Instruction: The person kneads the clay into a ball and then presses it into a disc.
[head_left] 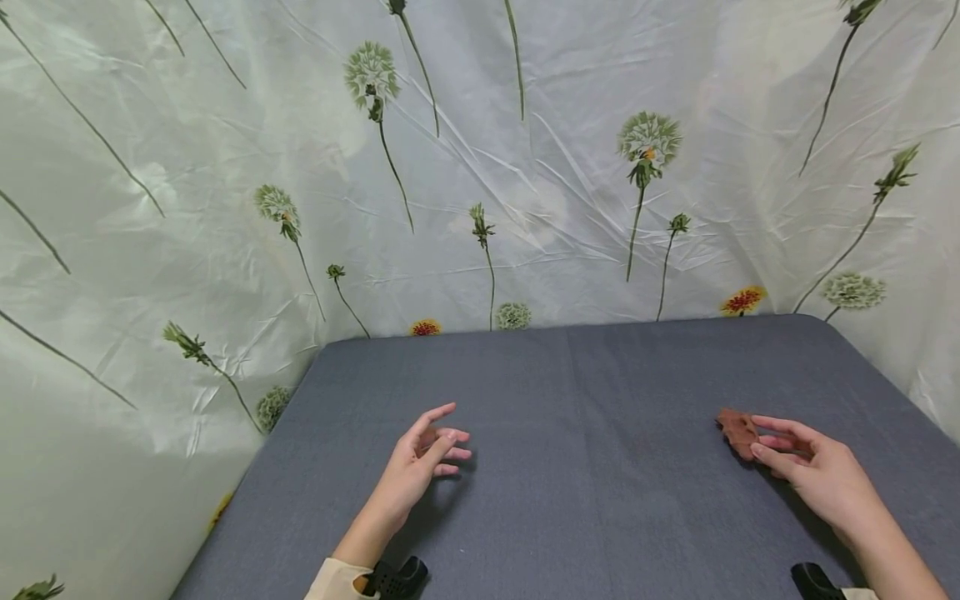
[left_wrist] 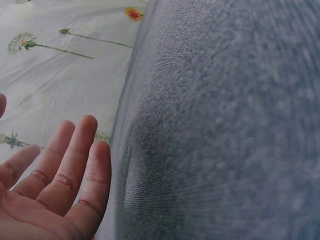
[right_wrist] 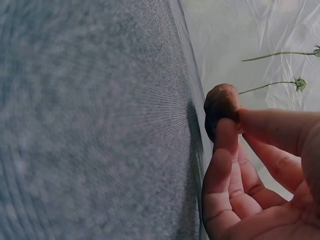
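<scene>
Between thumb and fingers, my right hand (head_left: 821,471) pinches a small reddish-brown lump (head_left: 737,432) at the right side of the table. The lump has an uneven, bumpy outline in the head view. Seen from the right wrist, the same brown lump (right_wrist: 220,102) looks rounded and thick, its lower part dark and partly covered by a fingertip. My left hand (head_left: 420,458) hovers over the left-centre of the table, holding nothing. Its fingers (left_wrist: 80,155) are spread and slightly bent in the left wrist view.
A table covered in dark grey-blue cloth (head_left: 570,500) lies under both hands. Behind it and along its left side hangs a pale, shiny curtain (head_left: 540,167) printed with dandelions and other flowers. Dark bands (head_left: 397,577) sit at both wrists, beside cream sleeves (head_left: 337,579).
</scene>
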